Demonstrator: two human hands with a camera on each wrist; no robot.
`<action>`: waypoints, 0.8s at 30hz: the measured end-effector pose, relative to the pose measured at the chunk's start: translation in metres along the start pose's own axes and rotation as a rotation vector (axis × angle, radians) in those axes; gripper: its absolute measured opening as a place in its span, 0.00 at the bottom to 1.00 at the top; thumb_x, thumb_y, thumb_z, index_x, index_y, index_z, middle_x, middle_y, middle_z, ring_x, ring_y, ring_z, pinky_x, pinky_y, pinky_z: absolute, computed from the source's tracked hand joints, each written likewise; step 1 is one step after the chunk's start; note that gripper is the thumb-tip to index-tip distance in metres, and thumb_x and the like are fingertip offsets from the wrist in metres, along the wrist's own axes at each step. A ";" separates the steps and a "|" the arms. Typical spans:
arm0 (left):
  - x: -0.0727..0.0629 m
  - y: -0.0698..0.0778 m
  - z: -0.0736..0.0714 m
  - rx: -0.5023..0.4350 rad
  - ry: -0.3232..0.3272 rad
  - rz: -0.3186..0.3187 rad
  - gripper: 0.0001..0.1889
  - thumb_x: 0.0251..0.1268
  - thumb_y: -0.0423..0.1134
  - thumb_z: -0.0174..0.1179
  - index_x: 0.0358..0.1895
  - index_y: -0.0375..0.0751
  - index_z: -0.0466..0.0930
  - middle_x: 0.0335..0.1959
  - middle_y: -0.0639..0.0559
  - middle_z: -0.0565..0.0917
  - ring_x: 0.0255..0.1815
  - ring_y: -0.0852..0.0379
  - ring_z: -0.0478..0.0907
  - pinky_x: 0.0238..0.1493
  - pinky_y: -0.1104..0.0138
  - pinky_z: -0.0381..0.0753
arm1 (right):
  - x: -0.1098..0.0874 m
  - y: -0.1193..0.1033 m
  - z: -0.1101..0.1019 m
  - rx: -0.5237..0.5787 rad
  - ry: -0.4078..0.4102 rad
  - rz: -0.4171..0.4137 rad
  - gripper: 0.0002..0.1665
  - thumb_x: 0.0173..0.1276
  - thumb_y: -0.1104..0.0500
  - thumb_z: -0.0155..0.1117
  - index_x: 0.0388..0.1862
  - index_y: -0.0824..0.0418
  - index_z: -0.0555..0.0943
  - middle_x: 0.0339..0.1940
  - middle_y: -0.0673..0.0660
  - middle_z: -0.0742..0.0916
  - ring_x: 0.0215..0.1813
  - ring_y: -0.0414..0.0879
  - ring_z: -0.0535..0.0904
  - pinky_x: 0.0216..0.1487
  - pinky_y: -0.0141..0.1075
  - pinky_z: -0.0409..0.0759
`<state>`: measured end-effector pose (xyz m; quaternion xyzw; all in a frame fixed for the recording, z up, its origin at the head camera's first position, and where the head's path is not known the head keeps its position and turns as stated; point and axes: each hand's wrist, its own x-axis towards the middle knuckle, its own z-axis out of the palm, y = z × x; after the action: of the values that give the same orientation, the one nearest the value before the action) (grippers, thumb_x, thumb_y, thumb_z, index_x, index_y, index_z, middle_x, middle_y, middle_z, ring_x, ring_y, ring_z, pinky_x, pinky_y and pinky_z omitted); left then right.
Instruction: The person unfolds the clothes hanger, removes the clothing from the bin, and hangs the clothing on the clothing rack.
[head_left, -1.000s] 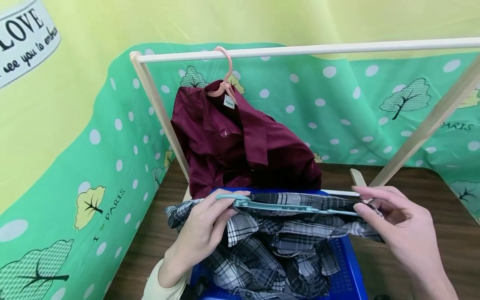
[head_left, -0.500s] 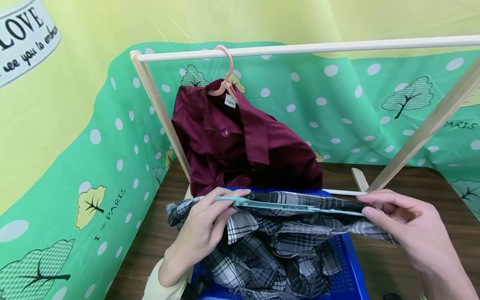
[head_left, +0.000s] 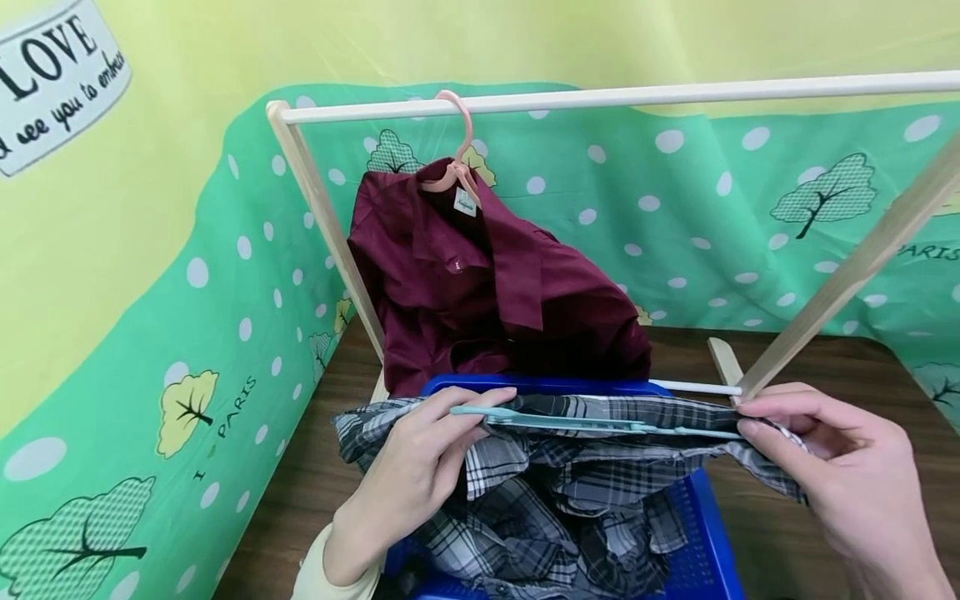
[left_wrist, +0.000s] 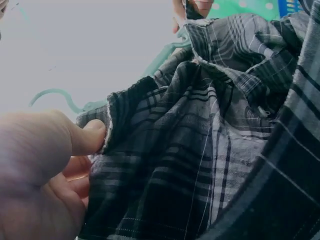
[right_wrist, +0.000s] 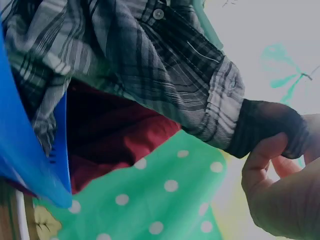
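A black, grey and white plaid shirt (head_left: 525, 500) is stretched between both hands, its lower part lying in a blue basket (head_left: 708, 533). Along its upper edge runs a light blue clothes hanger (head_left: 577, 423), partly inside the fabric. My left hand (head_left: 420, 458) pinches shirt and hanger near the hook; in the left wrist view the thumb (left_wrist: 92, 135) presses on the cloth edge. At the hanger's other end, my right hand (head_left: 840, 458) pinches the shirt between thumb and forefinger. The right wrist view shows dark plaid cloth (right_wrist: 265, 125) bunched in those fingers.
Behind the basket, a maroon shirt (head_left: 480, 275) hangs on a pink hanger (head_left: 459, 137) from the white rail (head_left: 637, 96) of a wooden rack. The rack's slanted right leg (head_left: 847, 283) stands beyond my right hand. Patterned cloth (head_left: 262, 333) encloses the brown wooden surface (head_left: 825, 517).
My right hand has shifted to the right, and the shirt's right end reaches farther out with it. The left hand keeps its grip, nearly in place. The view has turned slightly.
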<state>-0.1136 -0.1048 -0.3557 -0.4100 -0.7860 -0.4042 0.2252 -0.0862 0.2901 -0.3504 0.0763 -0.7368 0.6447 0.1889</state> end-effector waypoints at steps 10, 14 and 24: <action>0.000 -0.002 0.001 0.074 0.020 -0.009 0.26 0.78 0.25 0.65 0.73 0.48 0.83 0.57 0.51 0.88 0.51 0.56 0.85 0.47 0.69 0.82 | 0.004 -0.004 0.001 -0.385 0.032 0.093 0.21 0.66 0.73 0.82 0.58 0.65 0.92 0.37 0.44 0.88 0.34 0.36 0.82 0.31 0.23 0.78; -0.001 -0.002 -0.001 0.097 0.018 -0.020 0.26 0.78 0.26 0.66 0.74 0.50 0.83 0.54 0.51 0.87 0.49 0.57 0.84 0.45 0.69 0.81 | 0.005 -0.007 -0.003 -0.566 0.027 0.086 0.18 0.65 0.68 0.85 0.54 0.61 0.94 0.34 0.33 0.86 0.28 0.35 0.78 0.24 0.26 0.73; -0.001 -0.003 -0.002 0.096 0.009 -0.021 0.25 0.79 0.26 0.65 0.74 0.50 0.83 0.56 0.51 0.87 0.47 0.57 0.82 0.43 0.70 0.78 | 0.001 0.000 -0.006 -0.713 -0.146 -0.045 0.11 0.81 0.69 0.69 0.55 0.56 0.84 0.44 0.47 0.88 0.26 0.35 0.71 0.23 0.31 0.64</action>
<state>-0.1151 -0.1075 -0.3566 -0.3886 -0.8078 -0.3702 0.2436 -0.0858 0.2960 -0.3494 0.0679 -0.9250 0.3357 0.1646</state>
